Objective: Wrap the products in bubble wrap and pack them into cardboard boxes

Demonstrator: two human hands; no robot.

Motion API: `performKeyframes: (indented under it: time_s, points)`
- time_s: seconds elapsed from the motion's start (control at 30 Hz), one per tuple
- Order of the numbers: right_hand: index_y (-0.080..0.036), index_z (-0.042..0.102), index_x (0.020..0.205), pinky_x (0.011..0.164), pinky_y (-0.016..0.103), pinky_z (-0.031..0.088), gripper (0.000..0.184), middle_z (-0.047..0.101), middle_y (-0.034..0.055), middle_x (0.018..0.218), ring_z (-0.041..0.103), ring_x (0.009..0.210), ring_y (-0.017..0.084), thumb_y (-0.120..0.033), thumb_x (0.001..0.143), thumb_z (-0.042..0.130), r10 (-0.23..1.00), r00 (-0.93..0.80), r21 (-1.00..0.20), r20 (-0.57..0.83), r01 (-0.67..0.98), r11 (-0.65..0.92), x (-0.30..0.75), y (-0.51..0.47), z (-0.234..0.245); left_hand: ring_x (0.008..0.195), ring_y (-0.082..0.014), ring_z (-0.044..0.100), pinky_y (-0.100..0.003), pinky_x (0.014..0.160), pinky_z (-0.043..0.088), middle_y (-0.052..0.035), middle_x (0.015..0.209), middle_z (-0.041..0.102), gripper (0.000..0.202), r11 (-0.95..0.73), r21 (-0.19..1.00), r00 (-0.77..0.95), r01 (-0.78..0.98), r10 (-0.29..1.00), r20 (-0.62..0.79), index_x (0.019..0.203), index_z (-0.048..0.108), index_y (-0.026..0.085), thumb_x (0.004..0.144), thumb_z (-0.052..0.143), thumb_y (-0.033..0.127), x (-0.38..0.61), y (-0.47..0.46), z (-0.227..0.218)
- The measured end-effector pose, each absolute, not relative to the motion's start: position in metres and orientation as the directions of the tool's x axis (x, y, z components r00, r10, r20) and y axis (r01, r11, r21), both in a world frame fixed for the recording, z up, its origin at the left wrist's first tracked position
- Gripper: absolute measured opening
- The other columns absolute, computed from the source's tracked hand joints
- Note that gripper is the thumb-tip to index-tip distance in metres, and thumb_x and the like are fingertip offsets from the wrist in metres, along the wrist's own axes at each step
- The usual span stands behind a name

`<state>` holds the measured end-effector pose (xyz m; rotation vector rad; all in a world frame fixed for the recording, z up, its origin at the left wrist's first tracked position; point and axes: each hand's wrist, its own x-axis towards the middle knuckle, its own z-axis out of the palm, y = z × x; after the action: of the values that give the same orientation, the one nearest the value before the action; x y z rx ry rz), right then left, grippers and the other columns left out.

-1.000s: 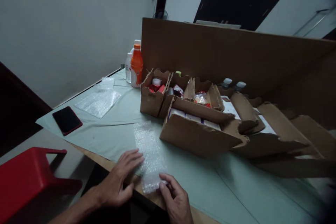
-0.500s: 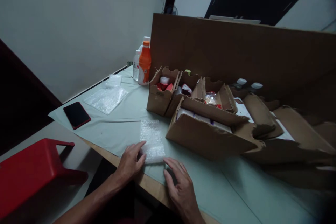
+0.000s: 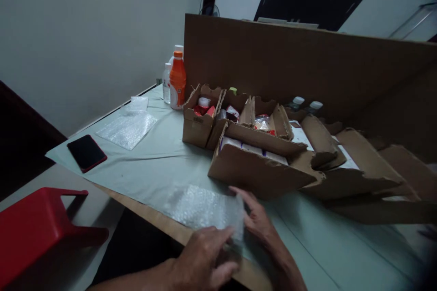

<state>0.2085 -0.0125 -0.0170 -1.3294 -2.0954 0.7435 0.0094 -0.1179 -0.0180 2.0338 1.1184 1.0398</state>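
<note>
A clear sheet of bubble wrap lies slanted near the table's front edge, its right end raised and blurred. My left hand is at the near right corner of the wrap, fingers curled over it and thumb lower down. At the right end, my right hand has its fingers closed round the far corner, the index finger stretched along the edge. Motion blur softens the fingertips of both hands. Whether the wrap is a pouch or a flat sheet I cannot tell.
More bubble wrap and a phone lie at left. Open cardboard boxes with packaged goods stand at right before a tall cardboard panel. An orange bottle stands behind. A red stool is below the table.
The bubble wrap has turned from pointing away to lying sideways, its right end lifted. My left hand moved right and nearer; my right hand moved farther up and right. The view shifted slightly right.
</note>
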Motion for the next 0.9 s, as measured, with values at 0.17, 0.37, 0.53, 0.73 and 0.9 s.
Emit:
performKeyframes:
  time_s: [0.17, 0.37, 0.53, 0.73, 0.9]
  points:
    - [-0.021, 0.069, 0.118, 0.094, 0.043, 0.055, 0.041, 0.072, 0.0108, 0.117, 0.068, 0.108, 0.028, -0.036, 0.086, 0.049, 0.951, 0.077, -0.585, 0.301, 0.802, 0.120, 0.273, -0.046, 0.017, 0.086, -0.0239, 0.067, -0.038, 0.078, 0.057, -0.0097, 0.095, 0.074, 0.034, -0.503, 0.742, 0.315, 0.442, 0.862, 0.397, 0.122, 0.063, 0.020, 0.089, 0.057, 0.020, 0.002, -0.100, -0.005]
    - [-0.021, 0.058, 0.137, 0.109, 0.042, 0.047, 0.042, 0.063, 0.0087, 0.137, 0.058, 0.127, 0.023, -0.025, 0.097, 0.045, 0.858, -0.262, -0.539, 0.442, 0.687, 0.487, 0.163, -0.087, 0.007, 0.142, -0.0299, 0.040, -0.052, 0.117, 0.034, -0.0152, 0.153, 0.047, 0.063, -0.582, 0.484, 0.452, 0.654, 0.813, 0.367, 0.151, 0.036, 0.017, 0.089, 0.045, 0.011, -0.021, -0.081, -0.036]
    - [-0.020, 0.037, 0.154, 0.118, 0.048, 0.035, 0.063, 0.045, 0.0090, 0.155, 0.039, 0.144, 0.027, -0.031, 0.094, 0.053, 0.802, -0.521, -0.460, 0.293, 0.659, 0.595, 0.107, -0.076, -0.045, 0.145, -0.0302, 0.037, -0.054, 0.123, 0.017, -0.0127, 0.157, 0.042, 0.068, -0.628, 0.356, 0.604, 0.692, 0.774, 0.192, 0.155, 0.030, 0.021, 0.093, 0.054, 0.031, -0.031, -0.078, -0.055]
    - [-0.016, 0.040, 0.152, 0.115, 0.055, 0.031, 0.058, 0.047, 0.0139, 0.153, 0.042, 0.141, 0.032, -0.039, 0.100, 0.044, 0.884, -0.405, -0.192, 0.232, 0.872, 0.450, 0.194, -0.075, -0.069, 0.151, -0.0410, 0.020, -0.071, 0.118, 0.007, -0.0164, 0.161, 0.034, 0.074, -0.581, 0.316, 0.589, 0.750, 0.804, 0.081, 0.154, 0.034, 0.022, 0.092, 0.055, 0.056, -0.044, -0.078, -0.045]
    - [-0.013, 0.042, 0.151, 0.114, 0.053, 0.029, 0.059, 0.048, 0.0136, 0.152, 0.044, 0.140, 0.031, -0.046, 0.102, 0.034, 0.892, -0.377, -0.014, 0.250, 0.920, 0.393, 0.234, -0.084, -0.072, 0.152, -0.0442, 0.015, -0.073, 0.116, 0.007, -0.0155, 0.164, 0.027, 0.074, -0.544, 0.335, 0.574, 0.769, 0.819, 0.012, 0.155, 0.033, 0.029, 0.092, 0.048, 0.065, -0.049, -0.077, -0.036]
